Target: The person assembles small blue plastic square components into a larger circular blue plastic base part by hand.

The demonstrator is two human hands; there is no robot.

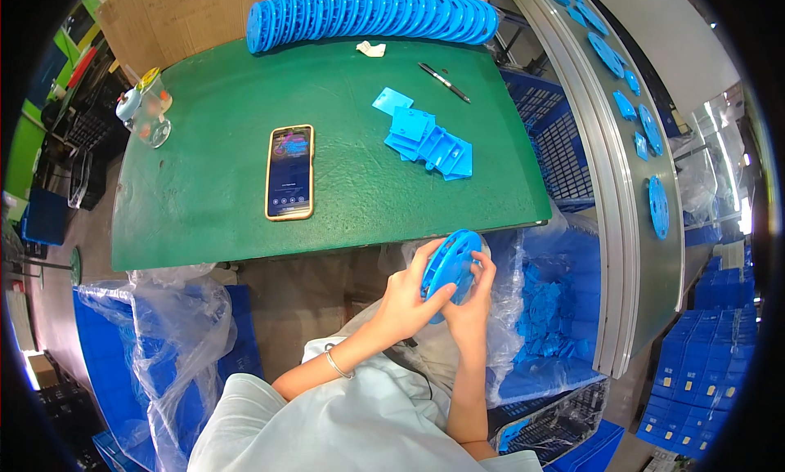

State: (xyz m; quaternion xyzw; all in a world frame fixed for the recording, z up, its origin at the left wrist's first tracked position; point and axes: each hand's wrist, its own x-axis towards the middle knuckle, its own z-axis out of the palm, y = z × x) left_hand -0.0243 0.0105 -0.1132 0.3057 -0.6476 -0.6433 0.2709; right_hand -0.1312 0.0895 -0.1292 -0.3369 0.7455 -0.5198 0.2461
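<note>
Both hands meet below the near edge of the green table [204, 219], over the person's lap; the left hand [406, 300] is closed on the blue round disc [450, 265], fingers across its near face and thumb along its lower rim; the right hand [470, 308] grips the same disc from beneath, fingertips curled over its right rim. The disc stands on edge, tilted, its flat face turned toward the upper left, its long axis running from lower left to upper right. Just right of the hands, a plastic-lined crate [556, 308] holds small blue parts. On the table: a phone [290, 172], screen lit; a loose pile of blue square plates [429, 141]; a pen [444, 82]; at the far edge, a long row of blue discs [372, 16] stacked on edge.
</note>
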